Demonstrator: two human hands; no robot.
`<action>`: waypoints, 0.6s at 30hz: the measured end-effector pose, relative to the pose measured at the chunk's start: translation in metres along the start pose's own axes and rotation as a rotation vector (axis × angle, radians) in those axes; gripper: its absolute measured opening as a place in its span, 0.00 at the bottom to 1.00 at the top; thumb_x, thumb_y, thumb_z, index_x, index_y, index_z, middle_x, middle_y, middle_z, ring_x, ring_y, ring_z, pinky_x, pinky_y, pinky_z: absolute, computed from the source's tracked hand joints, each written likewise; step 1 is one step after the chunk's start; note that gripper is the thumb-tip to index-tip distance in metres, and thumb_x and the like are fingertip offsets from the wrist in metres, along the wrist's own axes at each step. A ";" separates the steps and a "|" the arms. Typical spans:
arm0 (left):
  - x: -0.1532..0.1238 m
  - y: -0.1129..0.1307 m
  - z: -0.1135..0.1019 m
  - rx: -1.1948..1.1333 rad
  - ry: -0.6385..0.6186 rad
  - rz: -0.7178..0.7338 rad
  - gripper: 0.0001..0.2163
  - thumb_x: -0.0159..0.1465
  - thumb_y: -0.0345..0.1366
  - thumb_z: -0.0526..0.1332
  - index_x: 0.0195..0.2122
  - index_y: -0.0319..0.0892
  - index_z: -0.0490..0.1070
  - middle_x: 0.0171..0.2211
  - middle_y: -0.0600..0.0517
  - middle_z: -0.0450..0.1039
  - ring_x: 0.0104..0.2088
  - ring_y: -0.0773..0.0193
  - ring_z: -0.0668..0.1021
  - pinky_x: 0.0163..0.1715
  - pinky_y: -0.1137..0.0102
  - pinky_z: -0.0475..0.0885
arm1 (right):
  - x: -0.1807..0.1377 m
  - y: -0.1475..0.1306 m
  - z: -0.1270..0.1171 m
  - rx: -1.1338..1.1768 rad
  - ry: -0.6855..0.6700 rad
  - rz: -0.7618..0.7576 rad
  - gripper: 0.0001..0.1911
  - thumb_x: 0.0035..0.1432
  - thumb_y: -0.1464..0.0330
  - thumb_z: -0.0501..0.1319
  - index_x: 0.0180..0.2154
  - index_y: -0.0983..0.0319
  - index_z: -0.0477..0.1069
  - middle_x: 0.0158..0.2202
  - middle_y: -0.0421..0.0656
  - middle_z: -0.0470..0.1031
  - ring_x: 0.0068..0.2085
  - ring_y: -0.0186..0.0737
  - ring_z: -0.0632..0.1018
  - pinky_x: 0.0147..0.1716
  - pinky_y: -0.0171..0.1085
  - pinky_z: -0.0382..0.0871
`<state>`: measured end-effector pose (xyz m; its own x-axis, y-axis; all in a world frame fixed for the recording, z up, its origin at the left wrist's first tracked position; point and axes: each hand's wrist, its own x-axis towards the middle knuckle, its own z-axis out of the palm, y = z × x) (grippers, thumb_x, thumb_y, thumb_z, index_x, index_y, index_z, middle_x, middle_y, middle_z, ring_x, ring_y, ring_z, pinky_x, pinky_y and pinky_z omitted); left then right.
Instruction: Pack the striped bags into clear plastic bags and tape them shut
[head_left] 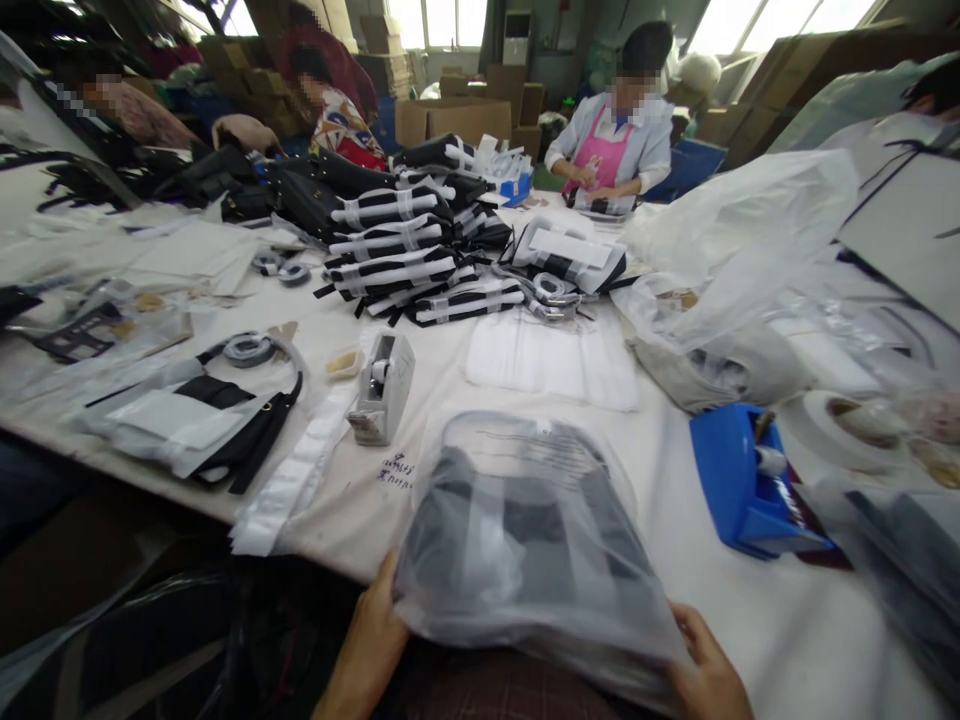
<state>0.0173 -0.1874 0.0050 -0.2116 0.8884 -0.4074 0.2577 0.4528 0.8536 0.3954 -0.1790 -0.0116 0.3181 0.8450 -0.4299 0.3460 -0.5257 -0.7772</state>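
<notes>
A black handbag (529, 535) sits inside a clear plastic bag with small printed lines on it, at the near edge of the table. My left hand (379, 620) grips the plastic bag at its left side, the fingertips partly hidden by the bag. At the lower right corner my right hand (705, 665) is closed on the same plastic, thumb on top. The bag lies tilted toward me, its far end on the white tablecloth. Just beyond it is a stack of flat clear plastic bags (551, 360).
A grey tape dispenser (382, 390) stands left of the bag, a blue tape dispenser (739, 480) right. Wrapped black bags (397, 240) are piled mid-table. Another black handbag (217, 420) lies at left beside a plastic strip (300, 470). A co-worker in a pink apron (600, 150) works across the table.
</notes>
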 end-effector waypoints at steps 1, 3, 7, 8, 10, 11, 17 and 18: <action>0.012 0.008 0.000 -0.006 0.044 0.038 0.26 0.56 0.41 0.59 0.56 0.40 0.67 0.47 0.44 0.78 0.51 0.49 0.77 0.49 0.62 0.73 | 0.007 -0.011 0.003 -0.019 0.026 -0.018 0.21 0.39 0.53 0.66 0.35 0.58 0.73 0.37 0.44 0.81 0.41 0.53 0.80 0.34 0.39 0.75; 0.034 0.019 0.000 0.029 0.131 0.091 0.25 0.55 0.36 0.58 0.56 0.38 0.67 0.46 0.44 0.78 0.48 0.50 0.78 0.49 0.61 0.72 | 0.016 -0.028 0.008 -0.003 0.069 -0.049 0.24 0.43 0.51 0.63 0.38 0.60 0.73 0.38 0.45 0.81 0.39 0.51 0.80 0.33 0.39 0.75; 0.053 0.013 0.000 0.225 0.278 0.177 0.22 0.54 0.31 0.57 0.51 0.44 0.69 0.40 0.48 0.78 0.43 0.54 0.79 0.45 0.63 0.73 | 0.015 -0.029 0.005 -0.040 0.132 -0.115 0.29 0.44 0.50 0.63 0.45 0.60 0.72 0.36 0.43 0.81 0.38 0.49 0.81 0.33 0.38 0.75; 0.050 0.006 -0.001 0.276 0.333 0.232 0.21 0.54 0.30 0.57 0.51 0.45 0.68 0.39 0.49 0.78 0.41 0.55 0.79 0.43 0.64 0.73 | 0.013 -0.023 0.003 -0.072 0.167 -0.151 0.29 0.44 0.49 0.63 0.45 0.59 0.71 0.35 0.43 0.81 0.38 0.49 0.81 0.34 0.39 0.75; 0.041 -0.011 -0.002 0.356 0.439 0.401 0.18 0.57 0.29 0.55 0.49 0.45 0.68 0.37 0.50 0.76 0.38 0.58 0.79 0.40 0.66 0.73 | 0.008 -0.008 -0.002 -0.129 0.233 -0.224 0.29 0.42 0.48 0.63 0.42 0.58 0.71 0.33 0.43 0.81 0.38 0.49 0.82 0.36 0.40 0.75; 0.035 -0.019 -0.003 0.389 0.480 0.498 0.14 0.58 0.29 0.55 0.46 0.45 0.68 0.35 0.50 0.75 0.37 0.59 0.79 0.39 0.66 0.74 | 0.006 -0.001 -0.005 -0.150 0.256 -0.256 0.28 0.41 0.47 0.63 0.40 0.58 0.71 0.33 0.44 0.81 0.37 0.49 0.82 0.36 0.40 0.75; 0.017 -0.046 -0.020 0.556 0.500 0.900 0.07 0.64 0.28 0.52 0.34 0.46 0.66 0.30 0.52 0.71 0.33 0.64 0.77 0.35 0.72 0.72 | 0.008 0.015 -0.017 -0.373 0.221 -0.489 0.18 0.45 0.50 0.59 0.32 0.55 0.70 0.27 0.41 0.78 0.27 0.44 0.79 0.33 0.40 0.73; 0.018 -0.046 -0.024 0.563 0.490 0.932 0.07 0.64 0.27 0.52 0.33 0.46 0.65 0.29 0.52 0.70 0.32 0.64 0.77 0.34 0.73 0.72 | 0.011 0.014 -0.018 -0.403 0.195 -0.524 0.17 0.46 0.51 0.58 0.32 0.55 0.71 0.27 0.40 0.78 0.26 0.43 0.78 0.33 0.40 0.72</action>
<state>-0.0210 -0.1945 -0.0340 -0.0291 0.8244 0.5653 0.8539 -0.2735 0.4428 0.4196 -0.1790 -0.0184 0.1593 0.9843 0.0757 0.7868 -0.0803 -0.6120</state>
